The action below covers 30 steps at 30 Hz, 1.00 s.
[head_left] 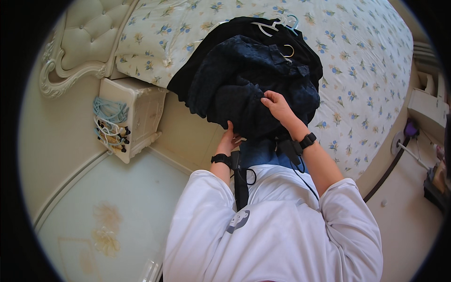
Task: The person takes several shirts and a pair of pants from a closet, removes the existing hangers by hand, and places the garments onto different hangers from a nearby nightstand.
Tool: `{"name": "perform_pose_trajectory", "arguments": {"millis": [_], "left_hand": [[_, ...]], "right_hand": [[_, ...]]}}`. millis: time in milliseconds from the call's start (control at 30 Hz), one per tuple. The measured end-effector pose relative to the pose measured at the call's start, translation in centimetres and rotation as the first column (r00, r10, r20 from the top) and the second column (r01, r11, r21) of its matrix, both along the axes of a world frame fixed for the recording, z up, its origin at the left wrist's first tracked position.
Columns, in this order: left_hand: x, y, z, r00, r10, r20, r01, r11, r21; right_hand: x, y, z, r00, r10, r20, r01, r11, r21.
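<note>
A dark navy garment point(235, 101), perhaps velvety, lies bunched over the near edge of the bed in front of me. My right hand point(279, 107) is closed in a pinch on its fabric, near the middle of the garment. At the lower left edge of the cloth is my left hand point(229, 139), its visible fingers apart and touching the hem; some of its fingers are hidden. A pale hanger hook point(289, 50) sticks out at the garment's upper part. Beneath it spreads a black garment point(188, 84), with a white hanger point(268, 27) and a light blue hanger point(293, 23) at its far end.
The bed point(357, 94) has a floral sheet. Left of it stands a cream nightstand point(143, 110) with light blue hangers point(110, 109) and several clip hangers point(112, 134) on it. A tufted headboard point(89, 37) rises behind. At the far right is a purple object point(411, 127).
</note>
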<state>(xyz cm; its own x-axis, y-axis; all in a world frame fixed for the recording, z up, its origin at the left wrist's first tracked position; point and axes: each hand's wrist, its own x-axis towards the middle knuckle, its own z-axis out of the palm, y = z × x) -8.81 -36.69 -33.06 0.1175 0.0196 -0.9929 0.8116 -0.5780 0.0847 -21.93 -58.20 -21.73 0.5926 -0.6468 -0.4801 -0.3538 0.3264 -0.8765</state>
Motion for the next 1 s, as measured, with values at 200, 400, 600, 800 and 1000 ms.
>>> {"name": "perform_pose_trajectory", "arguments": {"millis": [200,400,600,800,1000], "left_hand": [[1.3,-1.9,-0.7,0.989,-0.086,0.124,0.103,0.984,-0.145],[8.8,-1.1,2.8,0.979,0.201,0.031,-0.177,0.916,-0.359],[8.2,-4.5,7.2,0.896,0.439,0.073,-0.271,0.670,-0.691],[1.2,-4.8,4.2,0.993,0.013,-0.120,-0.055,0.933,-0.355],[-1.4,-8.9,3.3,0.970,0.071,0.231,0.109,0.726,-0.679]], "right_hand": [[-2.0,-1.9,0.2,0.998,-0.030,-0.058,0.026,0.997,-0.068],[-3.2,-1.6,0.3,0.916,-0.022,-0.400,-0.142,0.915,-0.377],[-3.4,-0.5,-1.0,0.923,0.006,-0.385,-0.146,0.931,-0.336],[-2.1,-0.4,-0.6,0.948,0.121,-0.296,-0.177,0.970,-0.169],[-1.7,0.4,0.9,0.960,0.135,-0.247,-0.208,0.932,-0.297]]}}
